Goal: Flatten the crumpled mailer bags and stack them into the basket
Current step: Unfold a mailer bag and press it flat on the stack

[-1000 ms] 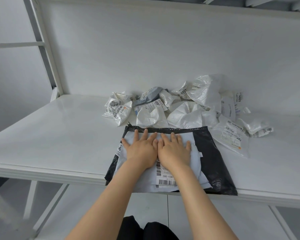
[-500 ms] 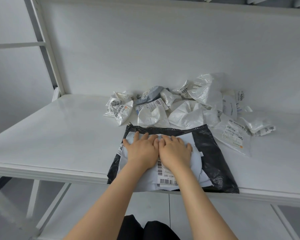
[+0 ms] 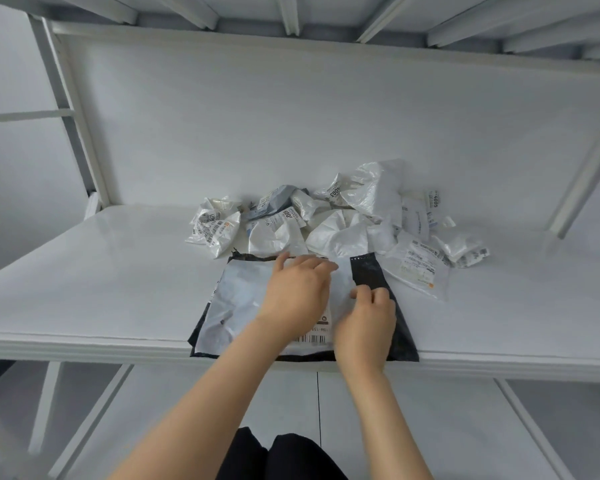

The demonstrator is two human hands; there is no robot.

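Early in the job, by the look of it. One white bag (image 3: 243,299) lies nearly flat at the front edge of the bench (image 3: 101,271), on top of a black bag (image 3: 369,275) that is also spread out. Behind them the pile (image 3: 343,230) of crumpled bags waits untouched against the back wall. No basket is in view, so nothing can be counted as stacked. Most of the flattening and all of the stacking seem to be left.

The left hand (image 3: 297,292) rests on the white bag, its fingers loosely bent and reaching right toward the far edge, thumb out. The right hand (image 3: 368,323) sits at the bag's right edge, where white meets black. Its fingers are curled and seem to pinch that edge, though the grip itself is partly hidden.

Half a second ago both hands lay side by side, palms down, fingers straight, pressing the middle of the white bag. Now they have shifted right and the right one has curled. The white bag lies wider — it covers the black bag's left part, so black shows mainly on the right.
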